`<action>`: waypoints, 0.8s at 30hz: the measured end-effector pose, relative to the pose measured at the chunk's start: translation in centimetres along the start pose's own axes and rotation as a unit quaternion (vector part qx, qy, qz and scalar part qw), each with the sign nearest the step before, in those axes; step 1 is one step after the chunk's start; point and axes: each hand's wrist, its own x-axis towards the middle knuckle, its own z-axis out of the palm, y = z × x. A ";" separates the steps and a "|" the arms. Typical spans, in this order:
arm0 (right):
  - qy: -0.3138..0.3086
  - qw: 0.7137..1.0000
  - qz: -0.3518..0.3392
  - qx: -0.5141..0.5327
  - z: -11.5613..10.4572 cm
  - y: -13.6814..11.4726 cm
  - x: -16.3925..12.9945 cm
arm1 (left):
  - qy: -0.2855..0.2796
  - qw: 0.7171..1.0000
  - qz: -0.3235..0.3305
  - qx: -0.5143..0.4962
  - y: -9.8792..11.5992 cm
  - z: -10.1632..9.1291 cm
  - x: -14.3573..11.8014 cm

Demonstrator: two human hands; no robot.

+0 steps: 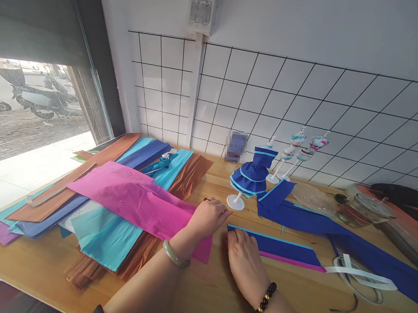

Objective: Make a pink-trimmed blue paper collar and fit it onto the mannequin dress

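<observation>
A dark blue strip (288, 248) lies flat on the table, with a light blue band along its far edge and a pink one along its near edge. My right hand (243, 251) has its fingers curled over the strip's left end. Just left of that end is my left hand (209, 218), above the right part of a bright pink sheet (130, 189). Its fingers are drawn together; whatever may be between the fingertips is too small to make out. Beyond both hands stands a small dress form in a blue ruffled dress (253, 172) with light blue trim.
Stacked brown, blue and turquoise sheets (106, 237) cover the table's left side. Two patterned dress forms (305, 152) stand by the tiled wall. A long blue length (305, 217), a coil of white tape (360, 279) and a glass jar (367, 210) lie to the right.
</observation>
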 end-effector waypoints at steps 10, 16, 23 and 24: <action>-0.010 0.996 -0.075 -0.049 -1.4 0.6 -0.7 | 0.001 1.000 -0.002 -0.004 0.0 0.1 0.0; -0.034 0.989 -0.090 -0.113 -2.0 -2.4 0.3 | 0.002 1.000 0.000 -0.007 -0.2 0.2 -0.1; -0.055 0.987 -0.068 -0.138 -2.4 -4.4 1.4 | 0.002 1.000 0.002 -0.011 -0.5 0.2 0.0; -0.058 0.987 -0.065 -0.134 -2.5 -4.2 1.4 | 0.003 1.000 0.001 -0.012 -0.5 0.2 0.0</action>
